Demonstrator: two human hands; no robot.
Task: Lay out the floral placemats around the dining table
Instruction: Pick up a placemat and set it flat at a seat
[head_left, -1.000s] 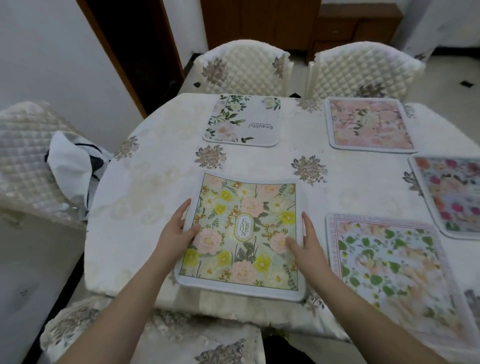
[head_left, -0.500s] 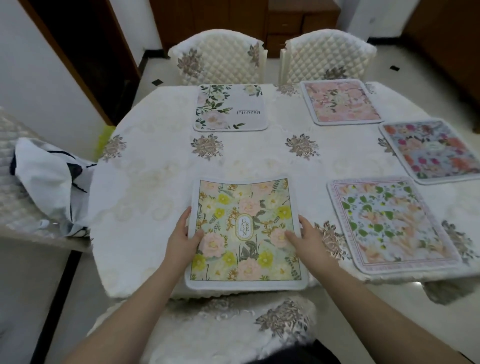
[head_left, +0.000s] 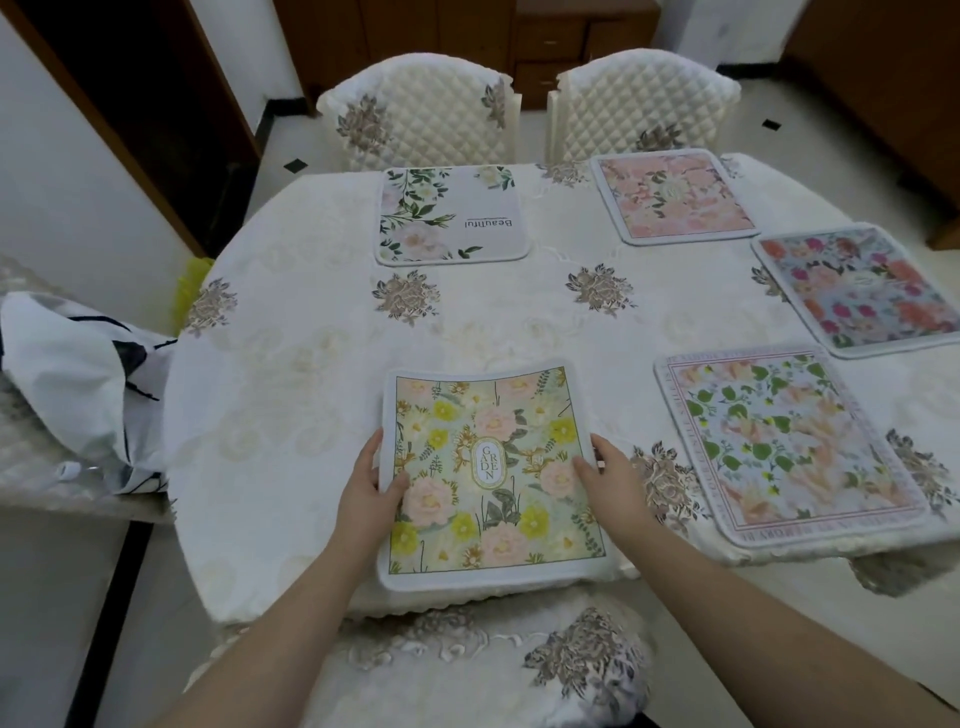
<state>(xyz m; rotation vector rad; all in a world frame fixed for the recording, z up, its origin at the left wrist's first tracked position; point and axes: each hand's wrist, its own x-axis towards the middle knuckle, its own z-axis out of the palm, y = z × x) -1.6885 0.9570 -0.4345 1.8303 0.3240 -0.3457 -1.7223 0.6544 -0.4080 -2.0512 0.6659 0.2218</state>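
Observation:
A placemat with yellow and pink flowers (head_left: 493, 467) lies at the near edge of the dining table (head_left: 311, 364). Its near border hangs a little over the edge and its far edge curls up slightly. My left hand (head_left: 366, 499) pinches its left side, thumb on top. My right hand (head_left: 613, 478) pinches its right side the same way. Several other mats lie flat: a white one with green leaves (head_left: 452, 215) and a pink one (head_left: 675, 195) at the far side, a red-flowered one (head_left: 857, 286) at the right, and a green-and-peach one (head_left: 779, 447) at the near right.
Two quilted chairs (head_left: 415, 114) (head_left: 639, 104) stand behind the table. Another chair (head_left: 467, 665) is tucked in just below my arms. On the left chair lies a white and black cloth (head_left: 78, 384). A dark doorway is at the far left.
The yellow-flowered mat has slid toward me to the table's near edge, held by both hands. My view has pulled back, showing more of the table.

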